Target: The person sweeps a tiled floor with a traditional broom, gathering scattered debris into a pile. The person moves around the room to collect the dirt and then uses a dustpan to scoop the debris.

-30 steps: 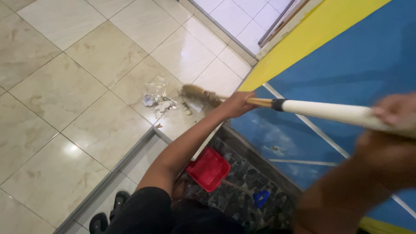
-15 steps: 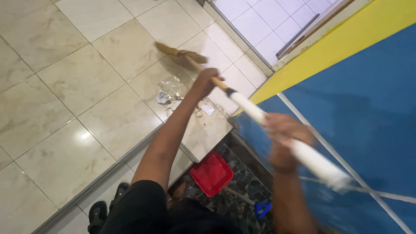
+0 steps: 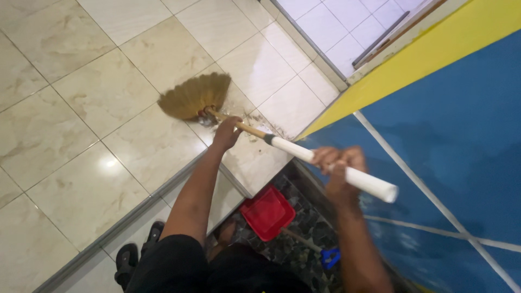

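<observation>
I hold a broom with both hands. Its fan-shaped straw head (image 3: 194, 96) lies flat on the beige floor tiles (image 3: 97, 97). My left hand (image 3: 227, 132) grips the wooden part of the handle just behind the head. My right hand (image 3: 337, 163) is closed around the white part of the handle (image 3: 358, 179), near its end. A few small bits of debris (image 3: 255, 133) lie on the tile beside the handle. The heap of clear plastic litter seen earlier is hidden, likely under the broom head.
A red dustpan (image 3: 267, 211) with a blue-tipped handle (image 3: 327, 256) lies on the dark pebbled floor below the step. A metal door track (image 3: 135, 209) runs diagonally. A blue and yellow wall (image 3: 450, 108) rises on the right. My sandalled foot (image 3: 130, 259) is at the bottom.
The broom head swung from the right of the litter up over it and came down on the left, now spread flat. My right hand slid toward the handle's end.
</observation>
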